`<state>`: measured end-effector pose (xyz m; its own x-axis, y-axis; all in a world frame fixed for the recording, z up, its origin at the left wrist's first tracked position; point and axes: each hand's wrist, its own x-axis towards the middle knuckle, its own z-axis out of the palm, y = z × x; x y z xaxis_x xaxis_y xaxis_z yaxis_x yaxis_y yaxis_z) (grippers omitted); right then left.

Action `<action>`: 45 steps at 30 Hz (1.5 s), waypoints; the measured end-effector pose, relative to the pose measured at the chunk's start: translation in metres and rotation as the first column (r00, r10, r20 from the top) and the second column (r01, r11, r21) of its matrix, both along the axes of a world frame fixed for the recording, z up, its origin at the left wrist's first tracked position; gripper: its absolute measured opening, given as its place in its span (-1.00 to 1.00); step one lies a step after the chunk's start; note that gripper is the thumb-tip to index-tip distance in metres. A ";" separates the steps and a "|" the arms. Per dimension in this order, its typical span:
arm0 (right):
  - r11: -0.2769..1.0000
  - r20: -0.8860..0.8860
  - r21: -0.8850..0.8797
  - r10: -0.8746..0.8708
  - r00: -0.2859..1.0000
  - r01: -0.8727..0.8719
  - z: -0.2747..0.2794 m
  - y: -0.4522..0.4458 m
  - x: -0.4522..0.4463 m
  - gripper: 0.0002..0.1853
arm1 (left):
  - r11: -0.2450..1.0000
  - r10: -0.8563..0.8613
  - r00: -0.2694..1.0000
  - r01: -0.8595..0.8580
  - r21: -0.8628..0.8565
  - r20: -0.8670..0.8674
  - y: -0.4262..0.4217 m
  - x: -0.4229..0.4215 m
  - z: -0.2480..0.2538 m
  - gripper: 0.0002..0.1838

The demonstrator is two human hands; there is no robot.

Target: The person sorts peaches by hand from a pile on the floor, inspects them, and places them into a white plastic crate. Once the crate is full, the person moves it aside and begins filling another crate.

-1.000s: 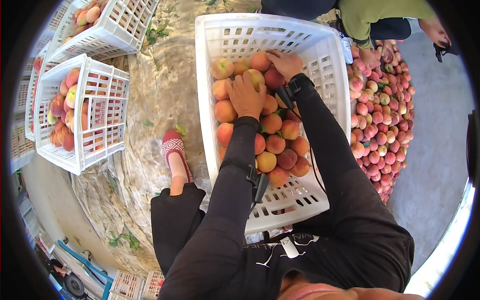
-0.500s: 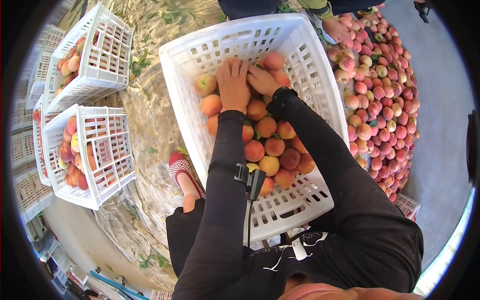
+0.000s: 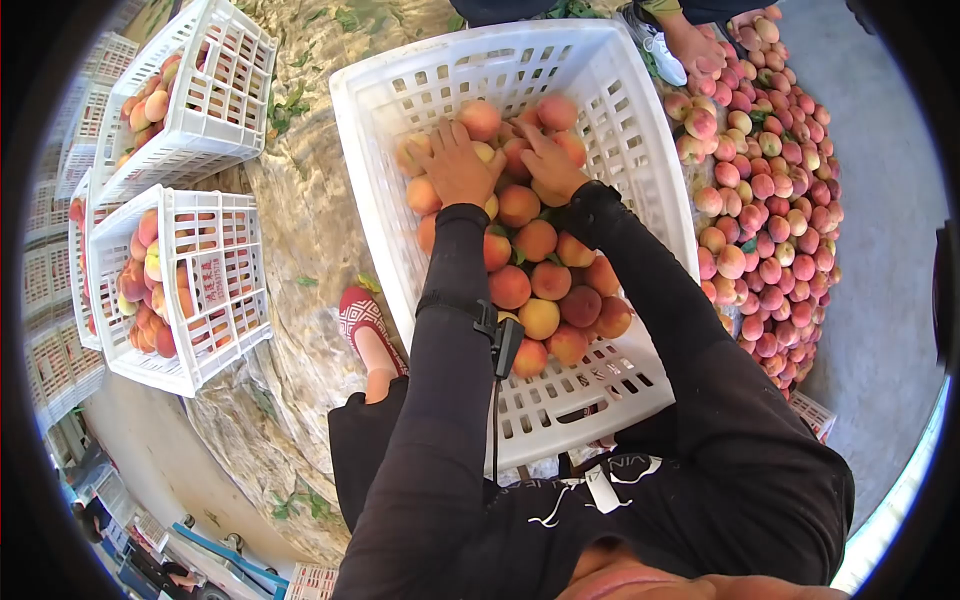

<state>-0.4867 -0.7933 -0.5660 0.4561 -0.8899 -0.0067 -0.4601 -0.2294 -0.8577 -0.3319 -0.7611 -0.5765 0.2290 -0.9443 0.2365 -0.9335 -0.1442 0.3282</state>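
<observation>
Inside the large white plastic crate in front of me lies a layer of peaches, some with green leaves between them. My left hand rests on peaches in the crate's far half, its fingers spread. To its right, my right hand also lies over peaches with its fingers apart. Between and beyond the fingertips sits a reddish-orange peach. Neither hand is wrapped round a single fruit, though the fruit under the palms is hidden.
A big pile of loose peaches covers the ground on the right. Another person's hand is at its far edge, near a white shoe. Peach-filled crates stand on their sides at left, on a crumpled, leaf-strewn ground sheet.
My hands have moved apart and their fingers have spread. A peach now shows beyond my left fingertips. At the pile, the other person's hand has shifted slightly right, and the white shoe shows more.
</observation>
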 end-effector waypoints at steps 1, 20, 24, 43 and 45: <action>0.999 0.014 -0.020 -0.031 0.999 0.031 -0.016 -0.007 -0.003 -0.52 | 1.000 0.012 0.999 -0.011 -0.022 0.039 -0.001 -0.001 -0.001 -0.13; 0.991 -0.158 -0.093 0.078 0.984 -0.094 -0.011 -0.017 0.021 -0.50 | 0.963 -0.243 0.969 0.246 -0.110 0.043 -0.005 -0.002 0.007 -0.31; 0.896 -0.210 -0.440 -0.169 0.963 0.061 -0.005 0.014 0.018 -0.49 | 0.973 -0.195 0.968 0.211 -0.093 0.155 -0.007 -0.004 0.000 -0.34; 0.899 -0.257 -0.408 -0.281 0.925 0.160 -0.012 0.019 0.012 -0.51 | 0.974 -0.187 0.981 0.192 -0.121 0.049 -0.006 -0.007 0.001 -0.34; 0.908 -0.327 -0.388 -0.296 0.897 0.158 -0.017 0.018 0.012 -0.51 | 0.976 -0.186 0.982 0.189 -0.109 0.042 -0.006 -0.007 0.002 -0.34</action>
<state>-0.4746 -0.7755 -0.5831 0.2661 -0.9449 0.1905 -0.8025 -0.3266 -0.4993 -0.3389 -0.7671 -0.5747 0.0411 -0.9369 0.3472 -0.9505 0.0704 0.3027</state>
